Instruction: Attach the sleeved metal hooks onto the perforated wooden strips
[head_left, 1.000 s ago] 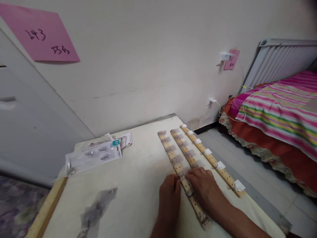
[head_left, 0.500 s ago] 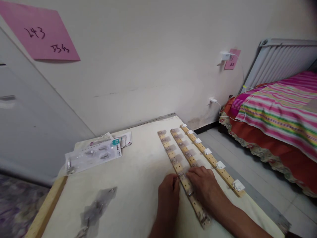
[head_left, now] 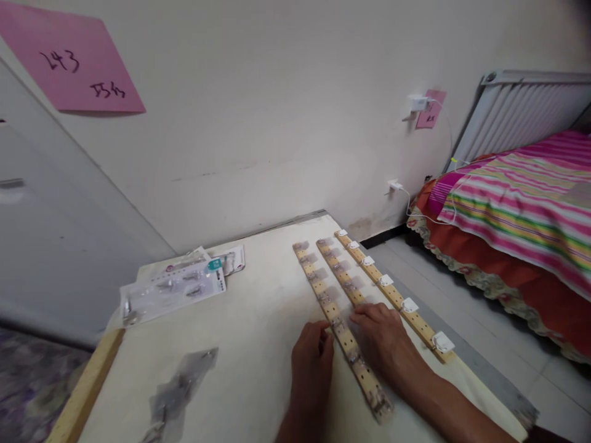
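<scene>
Three narrow wooden strips with holes lie side by side on the table. My left hand [head_left: 311, 360] is beside the left strip [head_left: 344, 332], its fingers loosely curled with a small gap at the thumb. My right hand [head_left: 381, 335] is on the other side of that strip, fingers extended and covering the near end of the middle strip [head_left: 340, 275]. Small clear-backed metal hooks [head_left: 354, 358] sit along the left and middle strips. The right strip [head_left: 418, 323] carries white square-backed hooks [head_left: 409, 305]. Nothing shows in either hand; the right palm is hidden.
Blister packs of hooks [head_left: 178, 289] lie at the table's back left. Loose clear-backed hooks [head_left: 184, 381] are at the front left. The wall [head_left: 258, 123] stands behind the table, and a bed [head_left: 521, 191] is at the right.
My left fingers have drawn slightly back from the left strip's edge and loosened. My right hand has also eased off that strip. The view has shifted a little.
</scene>
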A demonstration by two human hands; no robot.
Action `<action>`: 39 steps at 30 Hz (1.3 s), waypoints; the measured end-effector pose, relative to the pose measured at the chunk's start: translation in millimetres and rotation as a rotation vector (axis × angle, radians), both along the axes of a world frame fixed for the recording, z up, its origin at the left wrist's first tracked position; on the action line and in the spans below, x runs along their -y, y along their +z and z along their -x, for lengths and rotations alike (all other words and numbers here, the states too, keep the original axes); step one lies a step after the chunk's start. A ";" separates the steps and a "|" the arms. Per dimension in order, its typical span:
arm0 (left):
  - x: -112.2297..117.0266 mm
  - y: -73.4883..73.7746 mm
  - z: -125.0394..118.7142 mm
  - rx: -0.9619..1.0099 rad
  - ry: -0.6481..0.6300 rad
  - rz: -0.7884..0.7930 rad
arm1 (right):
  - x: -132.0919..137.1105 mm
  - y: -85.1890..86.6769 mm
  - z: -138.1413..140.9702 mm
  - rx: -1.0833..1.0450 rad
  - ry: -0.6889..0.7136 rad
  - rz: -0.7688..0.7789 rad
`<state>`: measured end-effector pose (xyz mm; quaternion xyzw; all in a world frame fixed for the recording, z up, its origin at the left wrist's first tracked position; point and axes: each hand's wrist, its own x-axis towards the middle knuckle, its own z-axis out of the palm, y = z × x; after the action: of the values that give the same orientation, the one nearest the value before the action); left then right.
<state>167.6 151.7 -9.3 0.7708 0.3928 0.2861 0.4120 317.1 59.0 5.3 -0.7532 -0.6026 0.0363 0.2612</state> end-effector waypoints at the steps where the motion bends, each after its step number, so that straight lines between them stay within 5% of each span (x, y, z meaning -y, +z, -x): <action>1: 0.2 0.0 -0.1 0.000 0.000 -0.001 | -0.4 -0.8 0.2 0.005 -0.003 0.001; 39: -2.2 -3.9 -1.8 -0.059 -0.048 0.006 | -4.0 18.3 15.3 0.094 0.050 0.179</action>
<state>169.4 153.9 -13.1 0.7869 0.3870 0.2522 0.4092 301.8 63.1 23.6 -0.7590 -0.6273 0.0612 0.1634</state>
